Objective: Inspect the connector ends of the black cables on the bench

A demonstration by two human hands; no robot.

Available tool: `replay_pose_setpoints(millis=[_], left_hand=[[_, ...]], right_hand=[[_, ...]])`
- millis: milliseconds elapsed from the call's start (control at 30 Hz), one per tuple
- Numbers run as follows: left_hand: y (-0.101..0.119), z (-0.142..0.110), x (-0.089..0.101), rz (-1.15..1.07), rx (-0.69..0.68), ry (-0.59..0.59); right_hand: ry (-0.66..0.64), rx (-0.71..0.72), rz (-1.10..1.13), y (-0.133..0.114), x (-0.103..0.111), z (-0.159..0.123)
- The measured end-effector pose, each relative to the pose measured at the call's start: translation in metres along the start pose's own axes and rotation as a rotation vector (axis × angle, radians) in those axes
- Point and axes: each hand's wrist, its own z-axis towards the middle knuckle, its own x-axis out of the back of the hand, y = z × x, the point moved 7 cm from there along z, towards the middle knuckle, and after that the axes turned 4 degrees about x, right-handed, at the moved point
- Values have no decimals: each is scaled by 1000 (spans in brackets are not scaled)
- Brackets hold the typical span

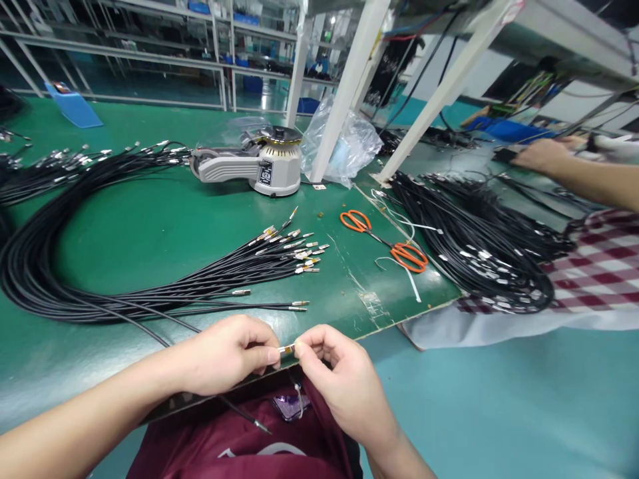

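My left hand [227, 352] is closed in a pinch on a black cable close to its metal-tipped end [286, 349], at the table's front edge. From the other side, my right hand [342, 376] pinches the tip of that same end between thumb and fingertips; any small part inside those fingers is hidden. Behind my hands, a thick bundle of black cables [164, 293] curves across the green table [144, 226], its silver and yellowish tips pointing right. One loose cable end [262, 426] hangs below my left hand, over my lap.
A grey tape dispenser [277, 166] stands behind the bundle. Orange-handled scissors [382, 239] and white ties [415, 285] lie at right. Past a metal post [349, 86], more coiled cables [474, 246] lie near a co-worker's arm [584, 176]. A blue bin [74, 106] sits far left.
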Motion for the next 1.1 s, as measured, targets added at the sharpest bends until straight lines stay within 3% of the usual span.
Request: replay_pose_setpoints(millis=[200,467,933,1100], left_hand=[[-2,2,-1,-68,32,28],[9,-3,-2,190,-85,126],[11,-2,-8,308,-155,223],[22,-16,-18,414,-165,174]], right_hand=[[11,-40,34,3,-1,1],[-108,-50,32,5,0,-2],[-61,33,-85,3,-5,-7],[-135,39,-119,3,-7,-19]])
